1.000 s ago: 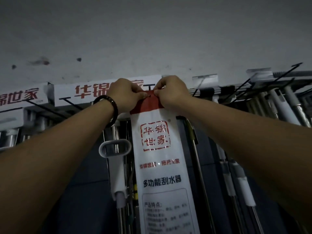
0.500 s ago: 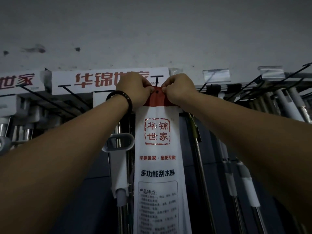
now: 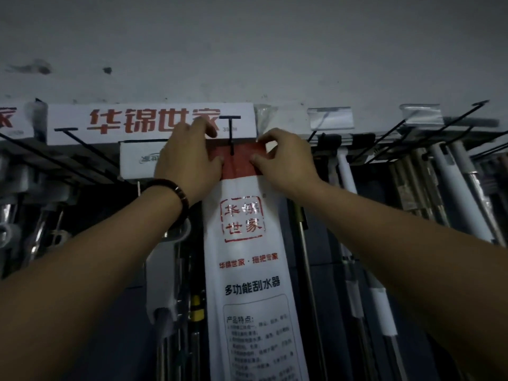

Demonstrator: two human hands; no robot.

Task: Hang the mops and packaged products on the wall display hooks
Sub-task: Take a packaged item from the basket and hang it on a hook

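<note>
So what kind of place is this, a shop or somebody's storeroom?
Most likely a shop display wall for cleaning tools. Black wire hooks stick out under a branded header sign, clear price-tag holders line the rail, and mop poles hang beside the packaged product being hung.

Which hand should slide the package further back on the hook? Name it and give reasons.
Right hand, probably. Its fingers pinch the white package's red header near the hook. The left hand is spread flat at the header's edge, its grip looser.

Dim light. Pale grey wall [image 3: 247, 45] above, smudged with dark marks [image 3: 107, 70]; white sign [image 3: 148, 123] lettered in red below; dark panels [image 3: 324, 243] behind.
</note>
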